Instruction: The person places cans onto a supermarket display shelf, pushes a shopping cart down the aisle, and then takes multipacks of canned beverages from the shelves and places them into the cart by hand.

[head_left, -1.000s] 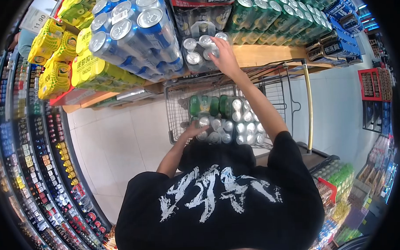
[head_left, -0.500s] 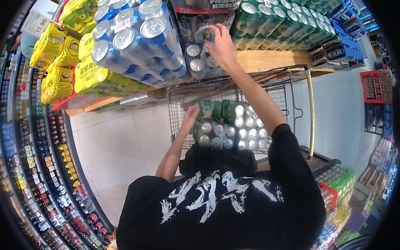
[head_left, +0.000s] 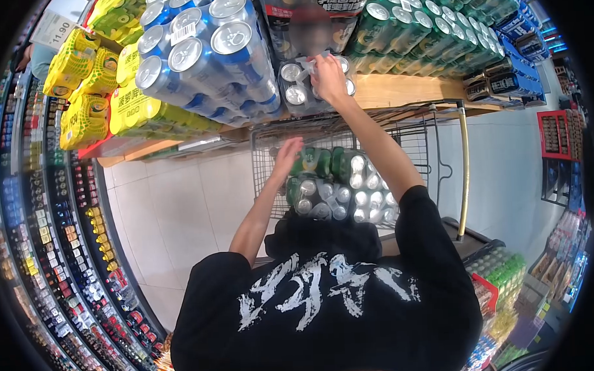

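At the shelf's front edge stands a plastic-wrapped pack of silver-topped cans [head_left: 296, 94]. My right hand [head_left: 329, 78] has its fingers closed around the plastic handle on top of this pack. Over the left part of the wire cart [head_left: 263, 162], my left hand [head_left: 288, 157] is raised with its fingers apart, next to green can packs [head_left: 314, 162] and holding nothing. More packs of silver-topped cans [head_left: 375, 199] lie in the cart, close to my body.
Blue can packs [head_left: 204, 58] and yellow packs [head_left: 134, 106] stand left on the wooden shelf [head_left: 405, 87]. Green can packs [head_left: 396, 31] are at the right. The cart's yellowish handle bar [head_left: 463, 173] is at the right, and long shelves of goods [head_left: 57, 259] curve along the left.
My right hand has closed on the handle, and the pack has shifted slightly toward me. My left hand has risen a little toward the shelf.
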### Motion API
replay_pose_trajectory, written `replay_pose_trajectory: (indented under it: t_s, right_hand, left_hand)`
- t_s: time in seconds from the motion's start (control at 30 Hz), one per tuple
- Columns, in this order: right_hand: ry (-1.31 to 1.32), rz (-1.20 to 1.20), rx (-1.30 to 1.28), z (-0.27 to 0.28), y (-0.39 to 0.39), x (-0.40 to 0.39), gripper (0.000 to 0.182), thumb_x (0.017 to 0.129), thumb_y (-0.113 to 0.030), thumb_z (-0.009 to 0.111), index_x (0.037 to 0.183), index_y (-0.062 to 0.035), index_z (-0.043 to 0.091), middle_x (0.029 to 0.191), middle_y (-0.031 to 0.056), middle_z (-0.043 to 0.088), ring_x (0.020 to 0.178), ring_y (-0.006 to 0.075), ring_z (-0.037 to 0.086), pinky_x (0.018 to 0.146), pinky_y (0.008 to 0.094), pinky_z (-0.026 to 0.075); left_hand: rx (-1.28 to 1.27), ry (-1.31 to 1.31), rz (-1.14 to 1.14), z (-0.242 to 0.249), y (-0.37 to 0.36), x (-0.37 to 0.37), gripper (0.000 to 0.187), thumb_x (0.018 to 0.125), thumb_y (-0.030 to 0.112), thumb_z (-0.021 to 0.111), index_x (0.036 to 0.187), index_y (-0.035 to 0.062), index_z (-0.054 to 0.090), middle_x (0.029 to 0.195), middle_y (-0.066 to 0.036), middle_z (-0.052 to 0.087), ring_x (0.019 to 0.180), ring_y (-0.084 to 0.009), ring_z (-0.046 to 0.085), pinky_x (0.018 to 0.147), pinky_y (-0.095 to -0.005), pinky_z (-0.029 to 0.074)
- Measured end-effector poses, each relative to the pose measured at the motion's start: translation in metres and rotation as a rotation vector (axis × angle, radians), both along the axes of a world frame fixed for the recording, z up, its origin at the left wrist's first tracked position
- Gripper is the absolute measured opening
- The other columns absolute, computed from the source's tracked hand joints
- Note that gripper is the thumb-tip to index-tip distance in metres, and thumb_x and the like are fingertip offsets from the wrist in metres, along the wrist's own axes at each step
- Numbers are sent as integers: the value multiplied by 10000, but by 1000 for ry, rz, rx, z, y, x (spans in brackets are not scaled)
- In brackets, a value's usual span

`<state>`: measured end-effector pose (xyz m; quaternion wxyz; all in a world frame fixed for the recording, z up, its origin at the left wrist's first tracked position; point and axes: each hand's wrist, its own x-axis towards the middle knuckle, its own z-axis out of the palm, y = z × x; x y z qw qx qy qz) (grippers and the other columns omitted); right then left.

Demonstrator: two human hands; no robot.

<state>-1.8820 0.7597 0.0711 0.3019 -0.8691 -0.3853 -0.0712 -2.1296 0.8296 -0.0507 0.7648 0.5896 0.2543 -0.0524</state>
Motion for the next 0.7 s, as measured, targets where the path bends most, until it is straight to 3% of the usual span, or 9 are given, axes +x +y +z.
replay_pose_trajectory:
  t_s: [0.07, 0.27, 0.37, 0.47, 0.5, 0.6, 0.7]
  right_hand:
    - [36, -62, 14, -2, 2, 0, 435, 724, -84, 718, 1127, -72, 555, 861, 133, 673, 900, 328, 630, 1008, 442, 379]
    - [-48, -173, -136, 1, 6, 0, 145, 783, -173, 700, 837, -48, 649, 725, 148, 677, 748, 312, 652, 993, 417, 398]
    - [-158, -130, 0, -1, 8, -2, 155, 804, -162, 678, 717, -38, 644, 695, 150, 666, 725, 298, 652, 1011, 408, 398]
    - [-153, -69, 111, 2, 6, -9, 130, 829, -146, 649, 753, -41, 651, 691, 157, 665, 735, 301, 657, 1030, 413, 398]
    - [-203, -88, 201, -2, 8, -12, 142, 843, -152, 639, 757, -40, 647, 674, 169, 651, 682, 340, 639, 882, 434, 493]
    - [82, -158, 157, -11, 7, -24, 199, 893, -186, 609, 794, -17, 649, 635, 182, 625, 625, 388, 614, 653, 448, 504]
    - [291, -269, 429, -5, 7, -29, 294, 933, -247, 583, 802, 8, 649, 568, 198, 570, 530, 391, 570, 522, 451, 431]
  left_hand:
    - [-27, 8, -6, 0, -2, 1, 373, 1031, 355, 434, 1311, 127, 529, 1246, -62, 599, 1136, -164, 553, 971, -336, 440]
    - [-62, 57, -37, -11, -9, 7, 391, 1038, 392, 410, 1301, 129, 531, 1231, -58, 607, 1105, -163, 575, 937, -335, 464]
    - [-102, 62, -42, -5, -9, 11, 414, 1037, 410, 403, 1308, 120, 520, 1242, -61, 604, 1127, -170, 570, 951, -349, 458]
    - [-184, 75, -15, 1, -10, 20, 447, 1033, 431, 397, 1325, 108, 499, 1261, -72, 596, 1166, -184, 555, 980, -367, 441]
    - [-211, 80, -6, 3, -10, 24, 457, 1032, 438, 396, 1330, 105, 492, 1270, -78, 592, 1179, -191, 548, 991, -370, 433]
    - [-319, 92, 34, 5, -10, 33, 483, 1029, 450, 391, 1344, 93, 471, 1300, -115, 572, 1205, -217, 532, 1029, -381, 410]
    - [-424, 85, 78, 2, -14, 38, 502, 1029, 455, 380, 1351, 78, 456, 1329, -162, 543, 1221, -250, 523, 1067, -392, 392]
